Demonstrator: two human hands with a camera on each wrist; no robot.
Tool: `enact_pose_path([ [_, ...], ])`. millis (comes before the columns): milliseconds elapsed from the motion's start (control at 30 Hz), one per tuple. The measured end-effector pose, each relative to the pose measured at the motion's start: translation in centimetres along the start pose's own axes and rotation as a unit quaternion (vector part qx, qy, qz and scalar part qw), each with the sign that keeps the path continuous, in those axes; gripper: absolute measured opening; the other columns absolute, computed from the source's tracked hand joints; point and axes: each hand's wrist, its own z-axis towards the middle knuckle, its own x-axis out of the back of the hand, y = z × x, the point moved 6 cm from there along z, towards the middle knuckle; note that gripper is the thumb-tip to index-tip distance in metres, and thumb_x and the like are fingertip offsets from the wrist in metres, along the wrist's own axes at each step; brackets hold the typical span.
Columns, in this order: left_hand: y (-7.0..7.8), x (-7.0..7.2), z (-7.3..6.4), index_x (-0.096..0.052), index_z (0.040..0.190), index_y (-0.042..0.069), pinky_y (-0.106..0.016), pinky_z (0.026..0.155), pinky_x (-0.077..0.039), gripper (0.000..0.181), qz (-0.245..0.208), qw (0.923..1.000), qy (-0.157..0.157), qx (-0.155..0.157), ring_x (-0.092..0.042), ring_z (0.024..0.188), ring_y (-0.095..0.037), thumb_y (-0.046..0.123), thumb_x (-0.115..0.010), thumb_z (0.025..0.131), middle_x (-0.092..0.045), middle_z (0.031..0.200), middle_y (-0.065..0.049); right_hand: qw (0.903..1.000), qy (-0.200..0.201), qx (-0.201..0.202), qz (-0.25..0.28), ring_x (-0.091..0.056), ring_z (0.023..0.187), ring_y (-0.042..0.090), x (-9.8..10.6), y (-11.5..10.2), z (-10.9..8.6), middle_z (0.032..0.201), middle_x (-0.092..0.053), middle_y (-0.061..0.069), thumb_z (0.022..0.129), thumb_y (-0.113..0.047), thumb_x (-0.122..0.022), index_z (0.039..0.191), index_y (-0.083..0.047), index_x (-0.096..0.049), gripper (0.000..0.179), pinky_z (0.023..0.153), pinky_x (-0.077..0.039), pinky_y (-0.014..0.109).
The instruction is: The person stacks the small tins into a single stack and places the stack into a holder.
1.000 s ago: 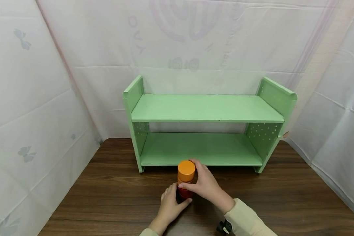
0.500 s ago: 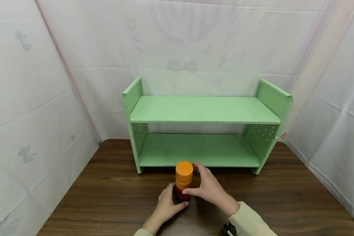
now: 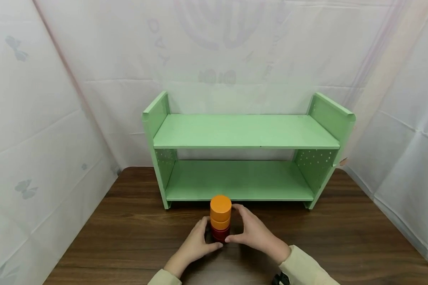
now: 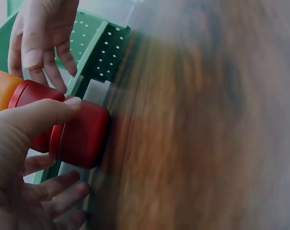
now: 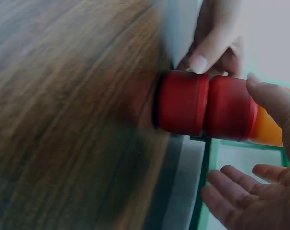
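Observation:
A stack of round containers stands upright on the wooden table, an orange part (image 3: 220,209) above and a red part (image 3: 221,232) below. Two red sections, the lower one (image 4: 85,134) and one above it, show in the left wrist view. At the left of the base, my left hand (image 3: 193,244) curves loosely about the stack, thumb in front. My right hand (image 3: 255,231) is at the right, its fingers spread apart from the stack and its thumb tip near the red part. Whether either thumb touches the containers I cannot tell.
A green two-tier shelf (image 3: 246,132) stands behind the stack, close to it. White printed cloth (image 3: 214,55) hangs at the back and both sides. Dark wooden table top (image 3: 121,233) surrounds the hands. A black strap or device (image 3: 281,278) sits at the right wrist.
My right hand has slid down from the orange part, and its fingers have come away from the stack. My left hand has loosened and shifted slightly left. The stack stays upright.

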Motion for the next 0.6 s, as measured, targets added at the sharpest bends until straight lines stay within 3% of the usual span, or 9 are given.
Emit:
enact_pose_path([
  [367, 0.3, 0.8, 0.6, -0.044, 0.130, 0.003, -0.038, 0.082, -0.050, 0.066, 0.003, 0.9995, -0.024, -0.020, -0.057, 0.102, -0.025, 0.023, -0.079, 0.077, -0.055, 0.119, -0.013, 0.9988, -0.044, 0.021, 0.004, -0.056, 0.110, 0.028, -1.5, 1.2, 0.3, 0.130, -0.053, 0.013, 0.078, -0.028, -0.079, 0.137, -0.001, -0.040, 0.077, 0.089, -0.048, 0.045],
  [600, 0.5, 0.8, 1.1, -0.046, 0.130, 0.004, -0.034, 0.082, -0.050, 0.065, 0.014, 0.9983, -0.050, -0.025, -0.058, 0.102, -0.023, 0.025, -0.078, 0.078, -0.057, 0.119, -0.010, 0.9981, -0.047, 0.021, -0.034, -0.058, 0.112, 0.026, -2.2, 1.6, 0.4, 0.129, -0.056, 0.010, 0.077, -0.031, -0.079, 0.136, -0.004, -0.043, 0.074, 0.089, -0.049, 0.045],
])
